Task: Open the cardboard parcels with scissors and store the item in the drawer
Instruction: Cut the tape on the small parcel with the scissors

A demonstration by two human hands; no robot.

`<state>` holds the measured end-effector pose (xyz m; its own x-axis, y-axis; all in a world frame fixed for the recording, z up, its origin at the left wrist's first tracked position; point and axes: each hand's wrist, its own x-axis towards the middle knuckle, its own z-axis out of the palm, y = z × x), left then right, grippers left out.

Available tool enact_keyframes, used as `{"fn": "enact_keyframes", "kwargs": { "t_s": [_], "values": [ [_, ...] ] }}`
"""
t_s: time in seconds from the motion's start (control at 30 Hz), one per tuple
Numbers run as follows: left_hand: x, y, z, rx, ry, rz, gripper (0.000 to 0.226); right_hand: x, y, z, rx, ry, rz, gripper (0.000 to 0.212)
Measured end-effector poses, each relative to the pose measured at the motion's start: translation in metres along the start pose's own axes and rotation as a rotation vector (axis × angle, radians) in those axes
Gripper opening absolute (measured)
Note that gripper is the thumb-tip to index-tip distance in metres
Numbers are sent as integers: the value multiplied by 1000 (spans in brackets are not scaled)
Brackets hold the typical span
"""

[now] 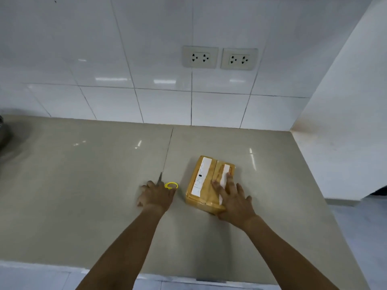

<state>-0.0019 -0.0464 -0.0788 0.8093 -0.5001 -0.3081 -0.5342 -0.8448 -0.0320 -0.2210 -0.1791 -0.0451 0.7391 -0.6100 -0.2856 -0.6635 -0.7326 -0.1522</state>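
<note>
**Glossy tile, taped cardboard, plastic and steel**

The countertop (83, 174) is smooth beige stone or tile with a soft sheen. The wall tiles (104, 49) are glossy white ceramic. The cardboard parcel (206, 181) is wrapped in shiny tan tape with matt paper labels. The scissors (167, 184) pair yellow plastic loops with grey metal blades.

Brown parcel (206, 181) with white labels, beige glossy counter (83, 174) under it. Scissors (167, 184) left of parcel: yellow handle, grey blade. Behind parcel, white tiles (104, 59), grey grout, off-white sockets (200, 57).
</note>
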Motion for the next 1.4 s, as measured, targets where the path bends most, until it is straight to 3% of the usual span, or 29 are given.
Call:
{"fn": "enact_keyframes", "kwargs": {
  "t_s": [0.17, 0.33, 0.47, 0.6, 0.73, 0.83, 1.0, 1.13, 1.2, 1.27, 1.33, 1.4],
  "values": [
    [1, 19, -19, -184, -34, -250, 78, 2, -4, 2, 130, 5, -40, 106],
    [4, 29, -35, -407, -115, -316, 70, 5, 1, 1, 101, 0, -46, 105],
    [-1, 24, -31, -402, -97, -283, 64, 7, 3, 2, 74, 19, -37, 104],
    [-18, 19, -23, -202, -43, -120, 54, 6, -3, 7, -56, 90, -12, 109],
    [-26, 4, -10, -98, 62, 79, 45, 5, 5, 18, 110, 99, -112, 109],
    [-38, 0, 0, -68, 141, 100, 46, 8, 14, 10, 155, 87, -163, 106],
    [-47, 14, -1, -89, 44, 29, 53, 13, 22, -21, 331, 31, -188, 101],
    [-47, 4, -6, -7, 76, 143, 44, 11, 18, -46, 548, -51, -162, 99],
    [-42, -6, -9, -178, 73, 205, 26, 5, 15, -58, 636, -114, -151, 95],
    [-44, -14, -21, -597, 9, 173, 13, -2, 17, -73, 684, -205, -151, 90],
    [-57, -18, -50, -1003, -37, 140, 19, -8, 24, -89, 710, -278, -155, 85],
    [-73, -22, -85, -1123, -18, 281, 27, -11, 33, -101, 762, -347, -146, 78]
  ]
}}
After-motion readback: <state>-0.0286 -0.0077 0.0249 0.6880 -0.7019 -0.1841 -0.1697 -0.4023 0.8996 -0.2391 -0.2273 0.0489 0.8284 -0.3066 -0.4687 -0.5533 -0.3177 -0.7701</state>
